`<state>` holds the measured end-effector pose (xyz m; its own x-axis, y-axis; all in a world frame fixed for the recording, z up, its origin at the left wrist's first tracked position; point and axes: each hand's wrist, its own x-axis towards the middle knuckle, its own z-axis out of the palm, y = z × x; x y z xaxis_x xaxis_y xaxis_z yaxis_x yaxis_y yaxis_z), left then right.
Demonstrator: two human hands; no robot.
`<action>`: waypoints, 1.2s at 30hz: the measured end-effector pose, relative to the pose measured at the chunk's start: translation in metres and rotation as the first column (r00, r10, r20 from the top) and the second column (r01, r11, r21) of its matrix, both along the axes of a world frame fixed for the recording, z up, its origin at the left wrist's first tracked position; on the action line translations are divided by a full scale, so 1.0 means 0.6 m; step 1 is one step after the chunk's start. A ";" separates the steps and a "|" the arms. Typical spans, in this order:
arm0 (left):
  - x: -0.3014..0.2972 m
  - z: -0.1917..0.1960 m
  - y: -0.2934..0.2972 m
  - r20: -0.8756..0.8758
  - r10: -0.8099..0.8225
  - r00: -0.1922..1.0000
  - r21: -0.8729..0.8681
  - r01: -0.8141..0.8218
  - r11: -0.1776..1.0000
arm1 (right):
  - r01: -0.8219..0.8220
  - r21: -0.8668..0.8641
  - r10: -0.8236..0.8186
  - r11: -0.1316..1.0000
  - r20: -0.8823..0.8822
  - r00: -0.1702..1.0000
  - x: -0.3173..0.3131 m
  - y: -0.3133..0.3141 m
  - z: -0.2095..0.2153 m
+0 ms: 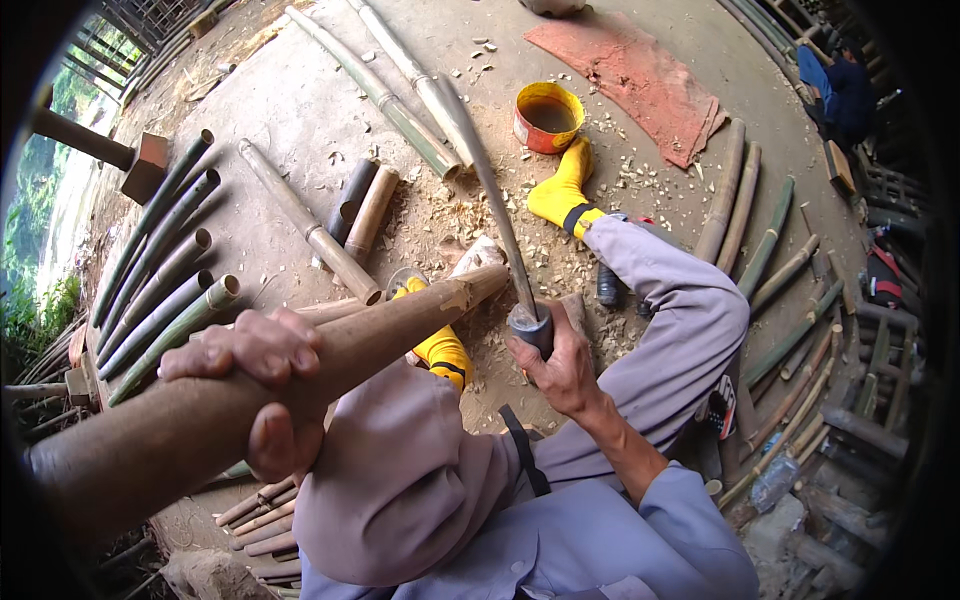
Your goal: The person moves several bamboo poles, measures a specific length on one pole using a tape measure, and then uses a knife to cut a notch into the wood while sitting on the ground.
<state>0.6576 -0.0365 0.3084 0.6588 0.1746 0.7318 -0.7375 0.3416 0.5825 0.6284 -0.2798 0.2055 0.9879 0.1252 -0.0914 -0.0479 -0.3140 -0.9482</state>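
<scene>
My left hand (262,385) grips a thick brown bamboo pole (380,335) that runs from the lower left up to its cut end near the middle. My right hand (560,360) is closed around the handle of a long curved machete (480,165), whose blade points up and away, its lower part close beside the pole's cut end. My knees in lilac trousers and my feet in yellow socks (562,190) sit below the pole. Wood chips (470,220) lie scattered under the blade.
Several green and brown bamboo lengths (160,270) lie in a row at the left and more (775,260) at the right. An orange tin (547,117) and a red cloth (640,75) lie ahead. Another person in blue (840,85) sits at the top right.
</scene>
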 end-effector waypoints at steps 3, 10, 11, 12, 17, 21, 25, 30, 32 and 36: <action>0.012 -0.005 -0.003 0.014 -0.147 0.989 0.142 0.144 0.979 | 0.026 0.013 -0.028 1.000 0.207 0.978 0.008 -0.007 0.026; 0.002 0.022 -0.001 -0.035 -0.227 0.973 0.248 0.228 0.941 | -0.232 -0.309 0.235 0.922 -0.026 0.972 0.018 -0.002 -0.042; 0.001 0.020 0.000 -0.031 -0.229 0.973 0.247 0.229 0.941 | -0.210 -0.227 0.223 0.951 0.032 0.974 0.024 0.000 -0.029; -0.003 0.017 0.000 -0.034 -0.230 0.973 0.236 0.232 0.944 | -0.185 -0.139 0.197 0.973 0.075 0.978 0.021 0.005 -0.016; 0.010 0.014 0.002 -0.032 -0.281 0.959 0.291 0.278 0.915 | -0.132 -0.195 0.182 0.972 0.267 0.946 0.005 0.008 -0.020; 0.019 -0.001 0.003 -0.005 -0.169 0.986 0.182 0.167 0.969 | -0.094 -0.278 0.037 0.956 -0.204 0.978 0.024 -0.036 -0.069; -0.011 0.002 0.015 -0.058 -0.026 0.998 0.130 0.034 0.991 | -0.001 -0.050 0.003 0.999 0.033 0.999 -0.011 0.010 -0.013; 0.017 -0.023 0.006 -0.020 -0.060 0.998 0.153 0.062 0.986 | 0.036 0.075 -0.062 0.997 0.396 0.916 -0.010 0.040 -0.020; 0.019 -0.016 0.003 0.003 -0.067 0.998 0.155 0.066 0.986 | -0.050 -0.408 0.077 0.912 0.050 0.996 0.009 0.046 -0.066; 0.009 -0.014 0.010 0.003 -0.033 0.999 0.147 0.032 0.989 | 0.034 -0.164 -0.054 0.986 -0.123 0.991 -0.006 0.009 -0.050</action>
